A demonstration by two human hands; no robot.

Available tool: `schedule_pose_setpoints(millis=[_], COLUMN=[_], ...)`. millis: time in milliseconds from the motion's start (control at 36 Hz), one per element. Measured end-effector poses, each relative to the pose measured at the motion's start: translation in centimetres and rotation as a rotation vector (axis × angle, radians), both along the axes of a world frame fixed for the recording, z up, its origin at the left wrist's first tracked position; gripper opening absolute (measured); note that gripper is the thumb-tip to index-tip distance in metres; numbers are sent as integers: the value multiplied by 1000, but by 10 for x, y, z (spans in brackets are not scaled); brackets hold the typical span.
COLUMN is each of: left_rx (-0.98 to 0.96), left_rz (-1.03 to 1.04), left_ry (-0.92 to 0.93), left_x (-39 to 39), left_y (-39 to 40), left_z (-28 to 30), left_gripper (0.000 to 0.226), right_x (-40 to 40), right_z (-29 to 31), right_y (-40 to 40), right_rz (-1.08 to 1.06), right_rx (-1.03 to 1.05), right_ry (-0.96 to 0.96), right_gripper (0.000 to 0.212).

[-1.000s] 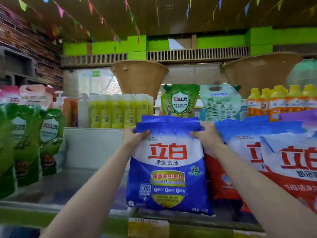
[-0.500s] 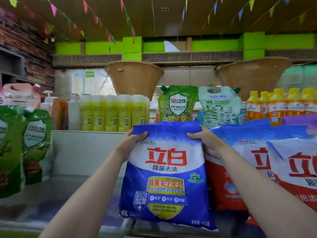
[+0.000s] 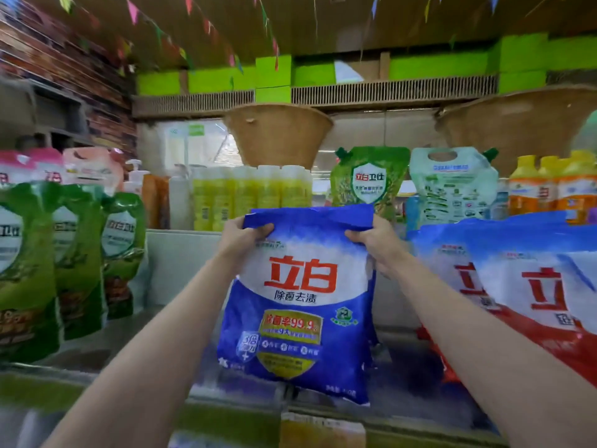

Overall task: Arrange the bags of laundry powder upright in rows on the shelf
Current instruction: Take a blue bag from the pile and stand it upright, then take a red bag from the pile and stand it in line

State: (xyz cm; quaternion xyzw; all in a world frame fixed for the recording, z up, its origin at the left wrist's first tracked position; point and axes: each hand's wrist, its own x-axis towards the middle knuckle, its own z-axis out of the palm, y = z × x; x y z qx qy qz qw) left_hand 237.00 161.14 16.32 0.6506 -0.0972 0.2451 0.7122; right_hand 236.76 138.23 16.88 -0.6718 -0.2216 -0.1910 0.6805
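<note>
Left hand (image 3: pixel 240 234) and right hand (image 3: pixel 371 242) pinch blue bag (image 3: pixel 300 302) top corners, keeping it upright, red-white bags (image 3: pixel 529 286) at 3 o'clock.

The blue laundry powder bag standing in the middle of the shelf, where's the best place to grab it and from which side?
Grip the blue bag by its flat sealed top edge, coming from the front, one hand at each upper corner, as the left hand and right hand do now. The lower body looks bulky and soft, with red bags close on its right.

green pouches (image 3: pixel 77 260) stand left, yellow bottles (image 3: pixel 252 195) behind, orange bottles (image 3: pixel 555 185) right, woven baskets (image 3: pixel 277 134) above.
</note>
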Motion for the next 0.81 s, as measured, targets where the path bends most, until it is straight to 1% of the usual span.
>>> schedule_pose_setpoints(millis=[111,167,194,250,278,333,389,500,528,556,611,639,722,778,806], left_rx=[14,77,148,367,473,655,795,1033,1065,1085,1126,1161,1220,1176,1143], left_rz=[132,206,259,446,556,742,827,822,816,788,680,620,446,361,334], left_ry=[-17,-32,-37,-7,7,-39,-148,-416,-482,-532,-594,-591,-535,-495,-471], left_x=[-2,1,1,1,-2,-13,-22,-30,-32,-34,-39,-42,-42,-45,-47], left_y=[-1,-3,-4,-8,-10,-19,-32,-68,-77,-84,-97,-103,-115,-123,-127], left_z=[3,2,1,0,0,2,2,-13,-18,-22,-26,-27,-32,-33,-33], left_gripper=[9,12,18,40,48,54,53,50,48,43,31,26,20,15,14], right_x=[3,4,4,0,-4,-9,-17,-30,-34,-39,-50,-54,-61,-67,-71], right_z=[7,2,-2,-9,-10,-11,-12,-20,-22,-25,-32,-36,-43,-40,-37], right_y=[10,6,3,-4,-7,-14,-19,-34,-37,-38,-37,-37,-38,-44,-48], right_rz=[-36,-62,-70,-78,-69,-56,-116,-299,-333,-343,-318,-299,-268,-305,-333], right_rx=[38,32,14,-23,-32,-80,-158,-290,-316,-328,-391,-443,-508,-525,-542], right_ry=[-21,-17,-21,0,28,50,64,122,165,228,330,352,318,277,257], right_gripper=[33,31,29,26,30,31,37,66,70,71,58,48,22,13,13])
